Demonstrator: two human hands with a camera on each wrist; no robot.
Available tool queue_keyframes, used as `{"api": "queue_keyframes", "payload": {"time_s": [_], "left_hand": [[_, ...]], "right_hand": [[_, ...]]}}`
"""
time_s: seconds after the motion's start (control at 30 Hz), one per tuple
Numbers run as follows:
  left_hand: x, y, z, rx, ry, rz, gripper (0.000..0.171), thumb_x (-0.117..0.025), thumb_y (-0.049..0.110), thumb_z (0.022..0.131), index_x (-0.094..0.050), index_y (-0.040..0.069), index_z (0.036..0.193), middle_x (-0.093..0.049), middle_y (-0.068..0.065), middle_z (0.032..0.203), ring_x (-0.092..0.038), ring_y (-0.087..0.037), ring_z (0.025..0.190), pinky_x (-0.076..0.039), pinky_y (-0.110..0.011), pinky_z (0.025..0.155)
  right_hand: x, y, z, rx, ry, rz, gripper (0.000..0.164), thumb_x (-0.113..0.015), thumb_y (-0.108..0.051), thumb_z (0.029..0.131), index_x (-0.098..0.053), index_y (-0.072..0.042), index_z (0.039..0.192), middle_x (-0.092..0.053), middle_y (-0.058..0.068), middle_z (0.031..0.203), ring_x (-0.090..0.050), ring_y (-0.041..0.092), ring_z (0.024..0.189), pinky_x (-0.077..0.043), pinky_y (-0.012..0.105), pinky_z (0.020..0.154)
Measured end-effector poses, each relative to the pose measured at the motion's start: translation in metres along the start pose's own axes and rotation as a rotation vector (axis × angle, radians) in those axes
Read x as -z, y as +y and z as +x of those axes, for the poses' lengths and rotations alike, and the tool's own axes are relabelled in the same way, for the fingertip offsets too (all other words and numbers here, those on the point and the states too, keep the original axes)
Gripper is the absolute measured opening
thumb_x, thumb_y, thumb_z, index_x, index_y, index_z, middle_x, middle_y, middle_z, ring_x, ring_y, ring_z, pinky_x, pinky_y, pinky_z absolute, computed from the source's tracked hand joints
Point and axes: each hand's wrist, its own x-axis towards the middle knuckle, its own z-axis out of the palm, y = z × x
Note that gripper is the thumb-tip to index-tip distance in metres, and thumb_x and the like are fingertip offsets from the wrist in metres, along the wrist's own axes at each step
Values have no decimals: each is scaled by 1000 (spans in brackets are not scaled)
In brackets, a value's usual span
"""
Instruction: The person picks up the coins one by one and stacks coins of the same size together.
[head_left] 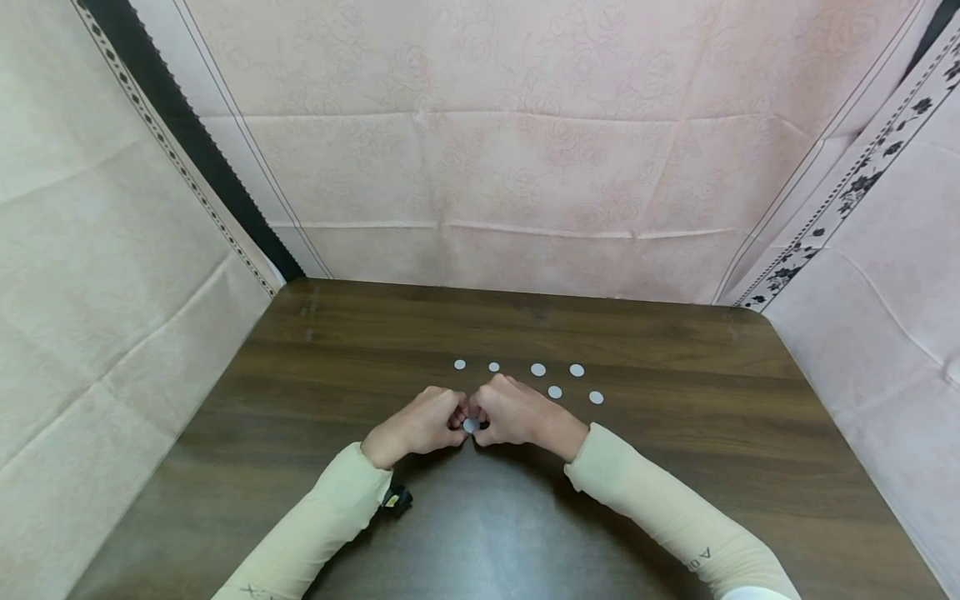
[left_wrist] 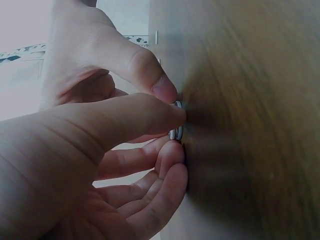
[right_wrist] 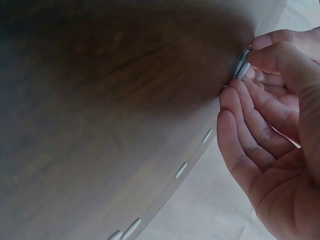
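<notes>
A small stack of silver coins [head_left: 471, 426] lies on the brown table between the two hands. In the left wrist view two coins [left_wrist: 176, 131] show edge-on, one on top of the other and slightly offset. My left hand [head_left: 426, 423] holds the stack from the left, its thumb [left_wrist: 172, 114] and curled fingers at the coin edges. From the right, my right hand [head_left: 517, 414] pinches the same coins [right_wrist: 242, 66] with thumb and fingertips. Both hands rest low at the table surface, with their fingertips almost meeting around the stack.
Several loose silver coins lie flat beyond the hands, among them one at the left [head_left: 460, 364] and one at the right [head_left: 596, 397]. The wooden table [head_left: 675, 375] ends at a pale patterned cloth [head_left: 525, 192]. More cloth hangs on both sides.
</notes>
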Motion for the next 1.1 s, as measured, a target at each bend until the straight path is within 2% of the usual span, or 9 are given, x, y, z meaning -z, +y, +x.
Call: {"api": "queue_keyframes", "payload": {"time_s": [0.37,1.1], "left_hand": [[0,0,0,11,-10,-8,11,-76,4,87,-65,6,87,-60,-1,77,-48,-8,69,-41,-22,64],[1,0,0,31,-10,-15,11,-77,2,87,-67,6,91,-64,-2,82,-52,-8,73,-46,-21,68]], "right_hand": [[1,-1,0,5,-4,-19,8,-84,-14,82,-76,-17,82,-68,-12,70,-56,-4,62,-48,16,59],[0,0,1,-3,-16,-19,9,-84,-14,82,-75,-16,83,-68,-12,71,-55,-4,62,-48,16,58]]}}
